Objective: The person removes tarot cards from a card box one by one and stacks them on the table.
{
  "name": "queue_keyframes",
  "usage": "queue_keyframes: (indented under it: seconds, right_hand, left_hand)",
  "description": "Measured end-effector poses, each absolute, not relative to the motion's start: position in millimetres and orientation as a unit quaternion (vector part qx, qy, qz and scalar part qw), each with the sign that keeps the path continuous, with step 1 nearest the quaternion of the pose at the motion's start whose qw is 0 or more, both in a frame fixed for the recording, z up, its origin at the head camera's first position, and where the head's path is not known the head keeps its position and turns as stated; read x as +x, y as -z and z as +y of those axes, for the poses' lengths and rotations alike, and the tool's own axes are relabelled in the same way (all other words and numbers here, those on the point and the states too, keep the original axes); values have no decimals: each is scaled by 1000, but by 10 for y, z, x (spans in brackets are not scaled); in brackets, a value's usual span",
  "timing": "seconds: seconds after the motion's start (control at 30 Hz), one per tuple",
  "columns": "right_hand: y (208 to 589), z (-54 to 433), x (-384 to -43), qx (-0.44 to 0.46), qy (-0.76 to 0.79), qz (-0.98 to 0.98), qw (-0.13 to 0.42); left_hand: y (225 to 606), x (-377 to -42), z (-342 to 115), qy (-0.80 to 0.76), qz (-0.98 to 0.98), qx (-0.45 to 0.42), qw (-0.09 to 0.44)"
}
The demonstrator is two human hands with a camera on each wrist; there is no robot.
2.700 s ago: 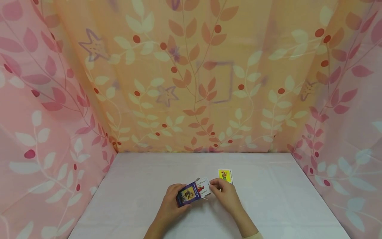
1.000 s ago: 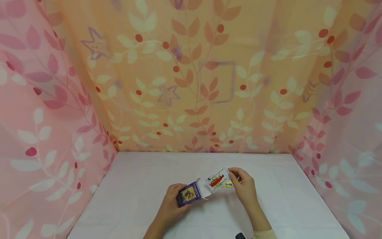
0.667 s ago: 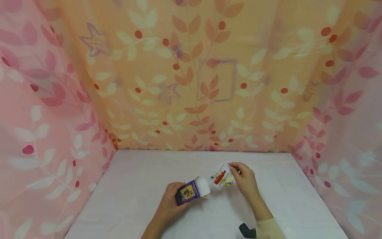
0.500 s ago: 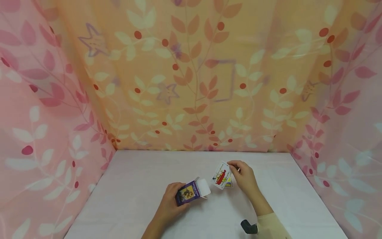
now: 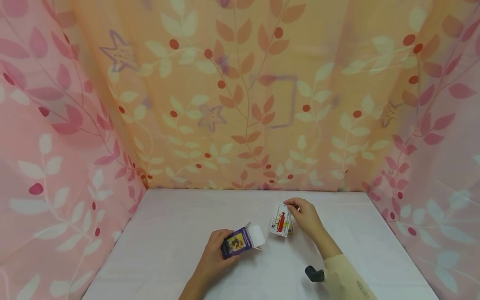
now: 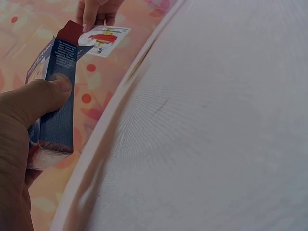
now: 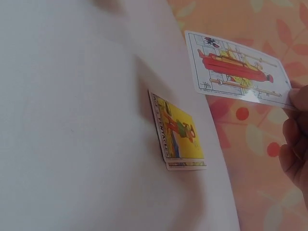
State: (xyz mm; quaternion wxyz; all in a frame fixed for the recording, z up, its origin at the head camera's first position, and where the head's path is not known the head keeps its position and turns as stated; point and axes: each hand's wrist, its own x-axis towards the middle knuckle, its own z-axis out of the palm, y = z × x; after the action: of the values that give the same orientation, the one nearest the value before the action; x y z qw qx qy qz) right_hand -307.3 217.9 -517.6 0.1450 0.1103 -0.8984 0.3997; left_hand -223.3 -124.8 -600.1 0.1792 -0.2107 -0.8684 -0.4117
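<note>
My left hand grips a dark blue card box, its white end flap open toward the right. In the left wrist view the thumb presses the box's narrow side. With thumb and fingertips, my right hand pinches one corner of a tarot card showing a red-robed figure. The right wrist view shows this tarot card held clear of the table. Under it lies a small pile of cards, a yellow "Page of Pentacles" on top, mostly hidden in the head view.
A white cloth covers the table. A black device sits at the right wrist by the beige sleeve. Leaf-patterned curtains stand behind and along both sides.
My right hand has drawn the red-figure card out of the box, carried it right over the pile, and turned it more upright. The left hand with the box has stayed nearly still.
</note>
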Motion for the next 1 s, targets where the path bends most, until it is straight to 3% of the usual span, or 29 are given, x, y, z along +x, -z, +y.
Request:
queue_keyframes:
  seconds: [1.0]
  right_hand:
    - [5543, 2351, -3575, 65, -428, -901, 2]
  left_hand:
    - [6004, -2235, -1265, 394, -874, -212, 187]
